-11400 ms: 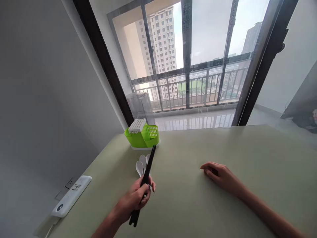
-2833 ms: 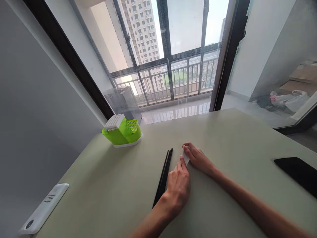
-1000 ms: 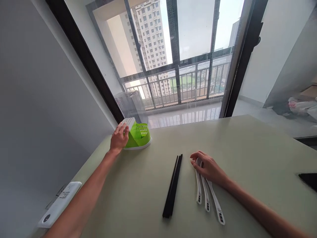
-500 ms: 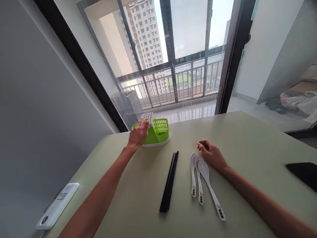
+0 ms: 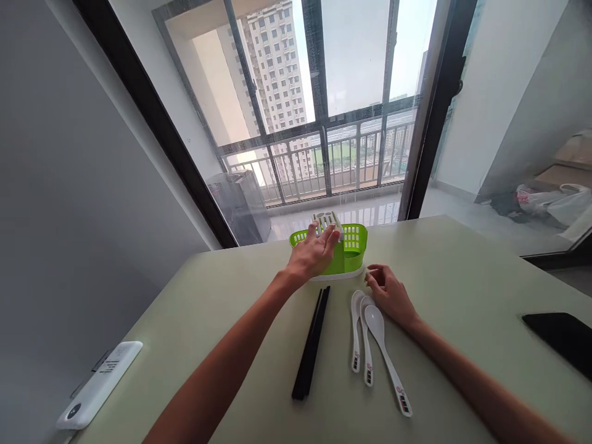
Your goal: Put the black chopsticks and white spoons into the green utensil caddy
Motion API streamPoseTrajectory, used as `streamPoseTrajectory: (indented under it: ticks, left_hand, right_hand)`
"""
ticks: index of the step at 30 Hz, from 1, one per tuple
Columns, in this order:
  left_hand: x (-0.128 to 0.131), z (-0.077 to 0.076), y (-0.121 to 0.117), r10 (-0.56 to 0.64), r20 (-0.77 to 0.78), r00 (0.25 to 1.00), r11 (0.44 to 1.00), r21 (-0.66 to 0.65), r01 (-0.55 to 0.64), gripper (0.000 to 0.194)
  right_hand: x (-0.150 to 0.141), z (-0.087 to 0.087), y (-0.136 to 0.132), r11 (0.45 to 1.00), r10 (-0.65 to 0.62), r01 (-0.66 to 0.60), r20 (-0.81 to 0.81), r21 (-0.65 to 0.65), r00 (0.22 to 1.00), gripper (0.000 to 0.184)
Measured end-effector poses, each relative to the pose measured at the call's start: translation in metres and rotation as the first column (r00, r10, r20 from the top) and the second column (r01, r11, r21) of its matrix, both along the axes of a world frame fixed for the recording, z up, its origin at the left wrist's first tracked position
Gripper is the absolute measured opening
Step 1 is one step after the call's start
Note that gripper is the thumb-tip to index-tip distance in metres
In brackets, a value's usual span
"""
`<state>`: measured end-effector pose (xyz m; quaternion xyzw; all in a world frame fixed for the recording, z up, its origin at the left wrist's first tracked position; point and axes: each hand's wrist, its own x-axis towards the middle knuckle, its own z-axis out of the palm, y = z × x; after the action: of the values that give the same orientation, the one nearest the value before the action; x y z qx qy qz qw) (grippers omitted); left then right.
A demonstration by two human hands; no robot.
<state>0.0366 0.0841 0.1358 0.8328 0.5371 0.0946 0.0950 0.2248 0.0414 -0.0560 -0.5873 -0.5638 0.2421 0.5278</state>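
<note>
Well, on the pale green surface [image 5: 444,265], the green utensil caddy [image 5: 340,265] stands upright near the far edge, its white slotted top under the left hand's [image 5: 312,251] spread fingers. Nearer lie black chopsticks [image 5: 312,345], then three white spoons [image 5: 374,320] beside the loosely curled, empty right hand [image 5: 388,293].

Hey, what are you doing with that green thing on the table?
A person has their left hand on the white slotted top of the green caddy. Their right hand rests loosely curled on the table, near the caddy's base; whether it touches is hard to tell. Closer to the person, the black chopsticks lie in a bundle, and three white spoons lie to the right of them. Neither hand is on those.
</note>
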Motion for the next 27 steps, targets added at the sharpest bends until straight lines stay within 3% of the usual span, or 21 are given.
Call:
streamPoseTrajectory:
  ticks: [5,9,12,15,17,20,27]
  left_hand:
    - [0.002,-0.002,-0.011,-0.083,0.016,0.996,0.996,-0.012,0.084,0.067]
    - [-0.018,-0.019,-0.018,-0.176,0.137,0.975,0.948,0.290,0.131,0.055]
    - [-0.047,-0.045,-0.022,-0.137,0.326,0.936,0.899,0.437,-0.020,0.043]
    - [-0.080,-0.080,-0.030,0.001,0.420,0.908,0.950,0.284,-0.132,0.038]
    - [-0.096,-0.102,-0.038,0.042,0.364,0.930,0.987,0.128,-0.095,0.037]
    - [-0.107,-0.125,-0.053,0.034,0.260,0.965,0.999,-0.025,-0.028,0.036]
    - [-0.101,-0.138,-0.074,-0.023,0.164,0.986,1.000,0.016,0.021,0.037]
  right_hand:
    - [0.000,0.006,-0.003,0.990,-0.068,0.064,0.022,0.126,0.997,0.053]
    - [0.001,0.006,-0.004,0.981,-0.040,0.019,0.109,0.193,0.993,0.049]
    - [0.002,0.003,-0.003,0.981,-0.039,0.013,0.133,0.191,0.990,0.047]
    - [0.003,0.001,-0.003,0.985,-0.042,0.018,0.135,0.174,0.990,0.046]
    - [0.003,0.001,-0.003,0.986,-0.043,0.020,0.139,0.163,0.989,0.045]
    - [0.003,0.002,-0.004,0.988,-0.038,0.015,0.149,0.155,0.988,0.045]
    - [0.005,-0.002,-0.004,0.987,0.001,-0.033,0.201,0.158,0.980,0.046]
